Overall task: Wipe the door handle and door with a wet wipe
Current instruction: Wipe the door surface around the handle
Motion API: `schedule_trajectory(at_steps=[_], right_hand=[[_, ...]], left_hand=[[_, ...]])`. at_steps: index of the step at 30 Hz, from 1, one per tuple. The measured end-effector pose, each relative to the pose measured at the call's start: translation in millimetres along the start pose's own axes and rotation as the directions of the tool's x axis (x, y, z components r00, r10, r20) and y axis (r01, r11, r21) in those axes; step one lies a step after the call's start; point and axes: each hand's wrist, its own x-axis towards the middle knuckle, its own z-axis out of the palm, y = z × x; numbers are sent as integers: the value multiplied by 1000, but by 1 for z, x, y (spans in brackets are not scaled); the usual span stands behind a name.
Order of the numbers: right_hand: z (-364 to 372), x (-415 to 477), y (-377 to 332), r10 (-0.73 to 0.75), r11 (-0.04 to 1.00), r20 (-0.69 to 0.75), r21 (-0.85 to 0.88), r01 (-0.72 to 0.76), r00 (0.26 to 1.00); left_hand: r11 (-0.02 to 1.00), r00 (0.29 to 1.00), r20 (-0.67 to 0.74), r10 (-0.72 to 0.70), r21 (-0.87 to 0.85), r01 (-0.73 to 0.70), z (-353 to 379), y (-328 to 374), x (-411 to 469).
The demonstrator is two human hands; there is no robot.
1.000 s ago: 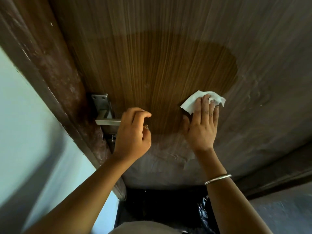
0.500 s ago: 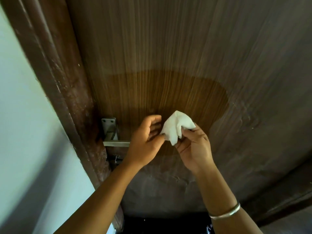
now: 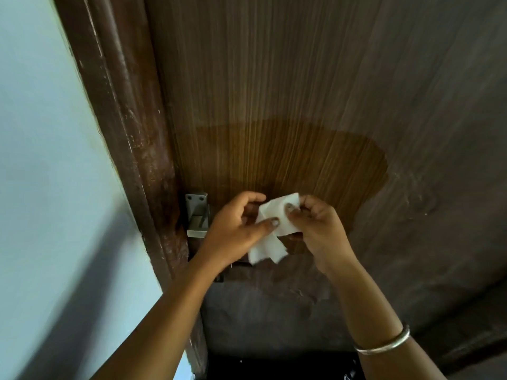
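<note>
Left hand point(image 3: 233, 234) + right hand point(image 3: 315, 229) both pinch wet wipe point(image 3: 274, 229), held off door point(image 3: 274, 78). Door handle point(image 3: 196, 218) lever hidden behind left hand; mounting plate visible. No legible text.

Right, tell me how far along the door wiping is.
Done: a darker damp patch covers the door above the handle. In hand: the left hand and right hand both pinch the white wipe off the surface, apparently refolding it. Left: the dull grey door area around the patch; the metal handle is untouched now.
</note>
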Motion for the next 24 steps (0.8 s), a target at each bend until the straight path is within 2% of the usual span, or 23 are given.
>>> schedule_trajectory(at_steps=[3,5,6,8,10,13,16,19,21,24], right_hand=[[0,3,-10,-127,969,179,-186,161,976],[-1,5,-14,-195,903,220,-339,263,956],[-2,6,-16,-225,894,208,-343,287,952],[-4,7,-20,-235,948,169,-176,264,957],[-5,9,-19,-172,984,155,-24,178,973],[0,12,-15,-121,992,148,-28,126,982],[3,13,-8,-53,995,39,86,50,998],[-1,11,3,98,976,-56,199,-86,994],[-6,4,14,152,958,-28,251,-141,988],[-8,-12,27,88,978,68,182,-99,994]], left_hand=[[999,999,45,31,9,-31,6,2,-2],[996,997,54,60,56,-63,4,2,-2],[994,996,55,63,86,-68,2,1,-1],[993,999,47,28,111,-33,-2,0,0],[999,997,66,-33,6,33,-5,-1,1],[959,981,171,-92,-251,134,-3,1,2],[971,986,135,-103,-203,129,0,-2,5],[986,997,46,-65,-150,71,-2,-6,8],[988,999,54,-1,-156,9,-3,-8,11],[999,996,89,33,-30,-31,-2,-8,15]])
